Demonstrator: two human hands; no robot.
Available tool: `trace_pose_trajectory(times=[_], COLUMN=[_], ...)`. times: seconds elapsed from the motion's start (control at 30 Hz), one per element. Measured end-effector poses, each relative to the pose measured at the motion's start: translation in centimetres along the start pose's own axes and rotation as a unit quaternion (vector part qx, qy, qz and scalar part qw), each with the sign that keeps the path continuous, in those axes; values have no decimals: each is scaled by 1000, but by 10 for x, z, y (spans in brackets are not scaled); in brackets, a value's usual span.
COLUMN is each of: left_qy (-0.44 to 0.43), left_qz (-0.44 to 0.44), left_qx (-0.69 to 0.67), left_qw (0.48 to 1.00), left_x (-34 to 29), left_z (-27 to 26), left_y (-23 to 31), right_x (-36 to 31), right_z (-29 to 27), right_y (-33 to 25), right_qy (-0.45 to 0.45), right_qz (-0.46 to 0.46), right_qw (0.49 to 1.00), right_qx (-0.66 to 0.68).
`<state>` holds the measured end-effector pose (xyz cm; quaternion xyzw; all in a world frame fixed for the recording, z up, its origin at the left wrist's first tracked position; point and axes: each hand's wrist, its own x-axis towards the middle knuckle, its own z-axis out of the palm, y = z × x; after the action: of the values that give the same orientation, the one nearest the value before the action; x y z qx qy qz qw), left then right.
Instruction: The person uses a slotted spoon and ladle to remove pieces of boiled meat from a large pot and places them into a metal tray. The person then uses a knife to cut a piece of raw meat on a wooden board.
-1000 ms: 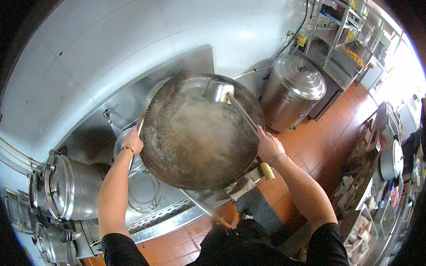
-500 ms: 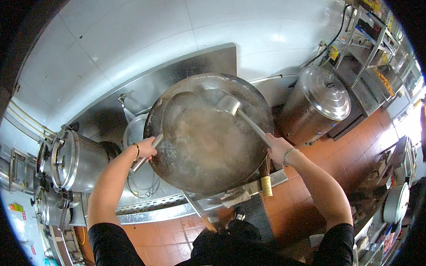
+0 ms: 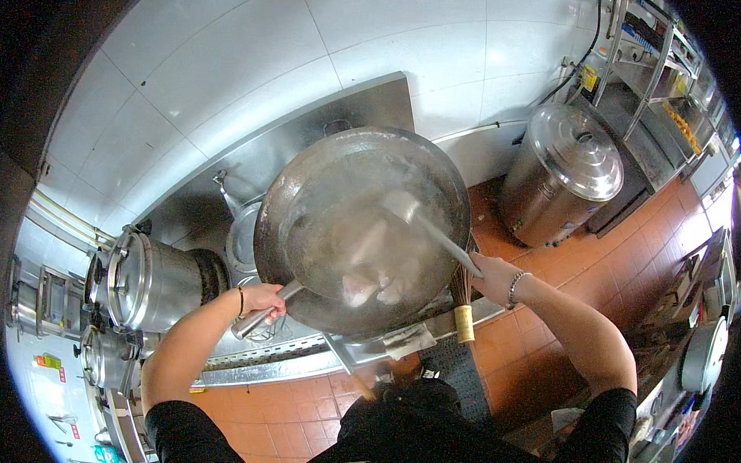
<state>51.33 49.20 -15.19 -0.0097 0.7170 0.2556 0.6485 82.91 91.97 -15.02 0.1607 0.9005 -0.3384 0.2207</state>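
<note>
The left hand (image 3: 263,302) has its grip wrapped round a steel handle (image 3: 292,290) across the near-left rim of the wok (image 3: 333,316); the right hand (image 3: 496,278) clasps the ladle (image 3: 436,236) near the right rim. Its bowl lies well inside, with open room toward the far edge.

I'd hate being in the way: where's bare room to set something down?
Bare floor shows between the tall lidded pot and right forearm, and between the stove's front edge and left sleeve. Crowded: around the wok, and left by the steel pots.
</note>
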Motion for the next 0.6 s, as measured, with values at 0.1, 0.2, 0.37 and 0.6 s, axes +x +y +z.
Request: trace_pose_trajectory(times=[0.1,0.2,0.37,0.6], left_qy=[-26,-90,-122,30], left_qz=[-2,12,-1,105], left_qx=[-31,-141,-193,-85], left_qw=[999,986,973,990], left_x=[3,16,38,44], left_z=[11,24,36,45], left_y=[-2,-12,-20,-22], right_x=[-6,-10,-13,-2], right_z=[0,-2,-7,13], right_y=[-5,-15,-40,-74], right_qy=[12,8,-28,38], right_qz=[-7,4,31,10], right_qw=[1000,998,994,999], right_qx=[21,56,104,17])
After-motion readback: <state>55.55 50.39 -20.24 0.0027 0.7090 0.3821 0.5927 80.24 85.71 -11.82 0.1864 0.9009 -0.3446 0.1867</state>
